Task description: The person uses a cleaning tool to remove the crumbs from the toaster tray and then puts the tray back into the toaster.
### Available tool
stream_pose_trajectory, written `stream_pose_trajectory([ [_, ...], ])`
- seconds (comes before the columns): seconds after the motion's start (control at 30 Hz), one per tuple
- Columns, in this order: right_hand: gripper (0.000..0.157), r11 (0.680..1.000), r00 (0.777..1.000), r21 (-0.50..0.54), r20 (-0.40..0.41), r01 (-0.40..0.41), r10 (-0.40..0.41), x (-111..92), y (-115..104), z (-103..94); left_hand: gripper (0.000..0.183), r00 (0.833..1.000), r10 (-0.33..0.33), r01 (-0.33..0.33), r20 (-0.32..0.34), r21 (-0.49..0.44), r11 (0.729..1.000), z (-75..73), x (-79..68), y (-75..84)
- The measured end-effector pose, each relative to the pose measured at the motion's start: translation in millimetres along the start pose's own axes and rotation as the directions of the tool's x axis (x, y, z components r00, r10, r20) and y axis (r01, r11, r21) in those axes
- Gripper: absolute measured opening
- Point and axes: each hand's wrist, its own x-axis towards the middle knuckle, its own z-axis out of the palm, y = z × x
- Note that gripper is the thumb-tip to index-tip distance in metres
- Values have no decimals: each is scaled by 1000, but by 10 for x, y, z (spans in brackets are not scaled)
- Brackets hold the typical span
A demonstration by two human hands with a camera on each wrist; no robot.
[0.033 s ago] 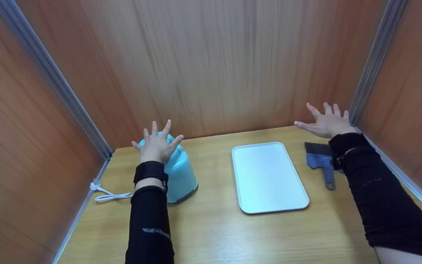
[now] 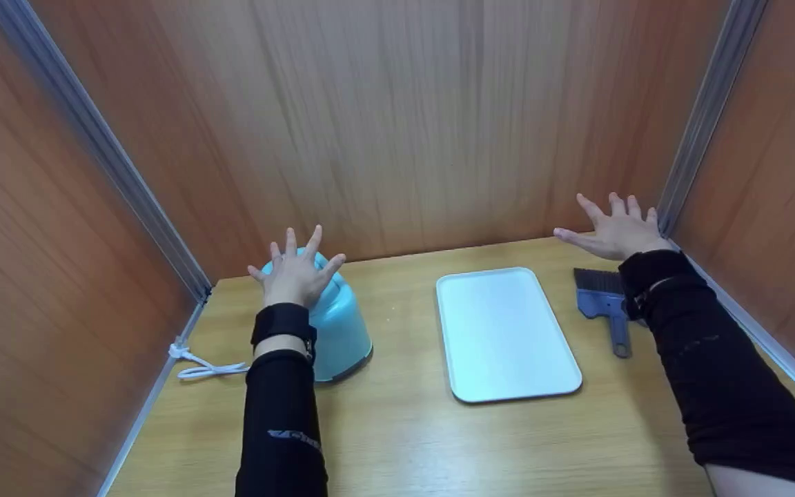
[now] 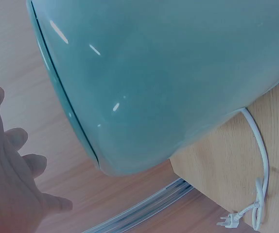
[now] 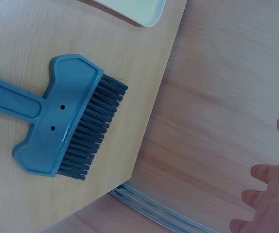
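Observation:
My left hand (image 2: 295,277) is held in the air with its fingers spread, above a rounded light-blue appliance (image 2: 344,333) with a dark base. In the left wrist view a gap shows between that hand and the appliance's smooth shell (image 3: 164,82). A white cord (image 3: 262,145) with a plug runs out from under it. Over at the right, my right hand (image 2: 622,233) also hovers with fingers splayed, holding nothing. Below its wrist lies a blue hand brush (image 2: 599,302) with dark bristles, partly hidden by the sleeve; the right wrist view shows its head (image 4: 61,116) flat on the table.
A white rectangular tray (image 2: 508,335) lies on the wooden table (image 2: 397,442) between the two arms. Wood-grain panels (image 2: 397,124) close off the back and both sides, with metal strips (image 2: 104,152) at the corners.

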Motion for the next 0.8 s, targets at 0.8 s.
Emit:
stream_pose_trajectory([
  [0.8,78,930,966,264,-103,257,-237,-91,-984,424,76,971,200,-198,-131,32,980,51,-247,309],
])
